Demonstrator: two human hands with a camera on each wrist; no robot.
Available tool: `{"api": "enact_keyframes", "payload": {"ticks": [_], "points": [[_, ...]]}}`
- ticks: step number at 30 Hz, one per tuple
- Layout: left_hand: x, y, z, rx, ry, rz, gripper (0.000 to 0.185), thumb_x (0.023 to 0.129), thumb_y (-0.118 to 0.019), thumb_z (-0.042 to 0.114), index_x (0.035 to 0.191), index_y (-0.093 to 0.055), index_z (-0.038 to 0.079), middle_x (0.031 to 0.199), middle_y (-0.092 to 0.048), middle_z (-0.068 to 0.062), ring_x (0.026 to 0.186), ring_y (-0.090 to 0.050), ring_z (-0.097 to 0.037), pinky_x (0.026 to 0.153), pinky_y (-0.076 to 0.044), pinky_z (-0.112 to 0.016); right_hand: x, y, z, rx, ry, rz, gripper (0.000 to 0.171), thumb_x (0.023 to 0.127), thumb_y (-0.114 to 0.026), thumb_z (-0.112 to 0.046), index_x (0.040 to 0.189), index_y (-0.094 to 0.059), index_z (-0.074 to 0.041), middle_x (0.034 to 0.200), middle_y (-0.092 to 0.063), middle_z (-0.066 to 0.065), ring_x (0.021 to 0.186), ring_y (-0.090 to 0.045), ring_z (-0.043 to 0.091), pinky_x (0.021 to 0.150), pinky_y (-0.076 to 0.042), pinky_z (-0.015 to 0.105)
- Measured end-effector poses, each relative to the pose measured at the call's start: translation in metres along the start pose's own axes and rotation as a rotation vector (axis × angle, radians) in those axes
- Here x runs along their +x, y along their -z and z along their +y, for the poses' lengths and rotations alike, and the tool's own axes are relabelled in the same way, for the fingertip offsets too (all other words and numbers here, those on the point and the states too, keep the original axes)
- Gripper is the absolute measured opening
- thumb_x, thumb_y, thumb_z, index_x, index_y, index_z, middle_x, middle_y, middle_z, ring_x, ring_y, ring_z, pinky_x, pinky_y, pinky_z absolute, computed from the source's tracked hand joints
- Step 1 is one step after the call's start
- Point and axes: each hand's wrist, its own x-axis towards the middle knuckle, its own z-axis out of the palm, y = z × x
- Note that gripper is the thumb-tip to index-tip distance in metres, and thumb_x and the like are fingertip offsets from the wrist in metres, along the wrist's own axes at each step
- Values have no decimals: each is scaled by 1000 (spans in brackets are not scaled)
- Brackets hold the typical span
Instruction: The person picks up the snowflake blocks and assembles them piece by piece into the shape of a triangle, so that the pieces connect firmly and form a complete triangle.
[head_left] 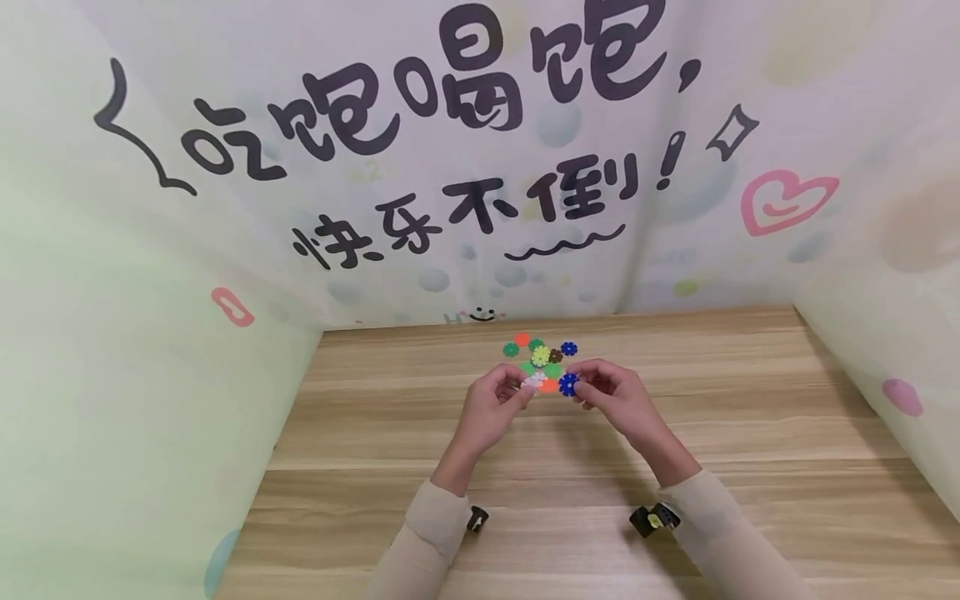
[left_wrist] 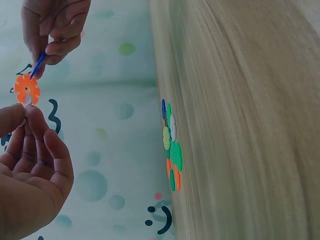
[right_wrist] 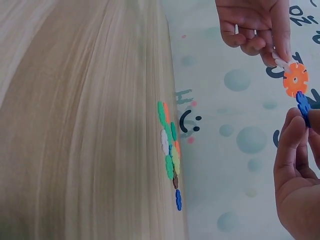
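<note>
A playful booth: cartoon-lettered pastel backdrop [head_left: 480, 150] around a wooden table [head_left: 750, 433].

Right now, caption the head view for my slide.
Left hand and right hand join an orange disc and blue disc above scattered discs.

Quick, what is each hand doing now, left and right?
Left hand: pinches the white disc slotted into the orange disc.
Right hand: pinches the blue disc.

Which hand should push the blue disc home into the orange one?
Probably the right hand: it pinches the blue disc, already touching the orange disc. The left hand steadies the white disc joined to the orange one.
</note>
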Motion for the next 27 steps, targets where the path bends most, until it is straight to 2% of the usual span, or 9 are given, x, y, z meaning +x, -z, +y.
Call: {"api": "enact_keyframes", "payload": {"ticks": [3,7,13,15,21,23,27], "points": [[0,-1,-1,10,-4,3,12,97,-66,9,105,-63,0,89,-66,-11,79,-64,-26,67,-53,-22,-1,0,-1,3,-5,2,21,99,-65,-14,118,-66,-4,96,-63,19,83,-66,25,72,-58,40],[0,-3,0,14,-10,7,11,97,-66,9,105,-64,1,90,-66,-10,77,-63,-21,68,-54,-23,-2,-1,-4,2,2,5,20,99,-65,-15,116,-67,-5,96,-63,17,84,-66,27,74,-59,43],[-2,-3,4,-6,-7,-2,10,97,-66,7,103,-64,-1,86,-66,-13,75,-62,-16,66,-53,-24,-3,-3,-5,-14,-22,27,20,99,-65,-15,115,-66,-3,98,-63,17,90,-62,45,77,-59,42],[0,-4,-1,-3,-6,-4,11,96,-66,7,103,-64,-2,86,-66,-14,74,-62,-17,65,-53,-24,-3,-5,-5,-17,-37,44,18,99,-65,-14,114,-66,-4,98,-63,17,91,-61,47,77,-59,42],[4,-6,-24,21,-25,15,12,96,-68,11,103,-65,2,87,-67,-11,75,-64,-20,66,-54,-24,-3,-10,-5,-30,-45,79,17,97,-66,-11,112,-66,-3,98,-64,17,83,-64,31,74,-59,33],[5,-6,-26,26,-40,23,12,96,-69,14,103,-65,4,87,-67,-8,76,-64,-19,66,-55,-24,-2,-11,-4,-47,-42,87,16,98,-66,-10,111,-66,-3,98,-65,16,82,-64,27,72,-58,30],[5,-6,-26,32,-64,32,11,94,-71,18,100,-67,9,87,-67,-3,77,-64,-17,68,-56,-26,-2,-13,-5,-82,-43,108,14,98,-63,-4,111,-66,-3,98,-65,15,81,-63,27,70,-58,28]]}}
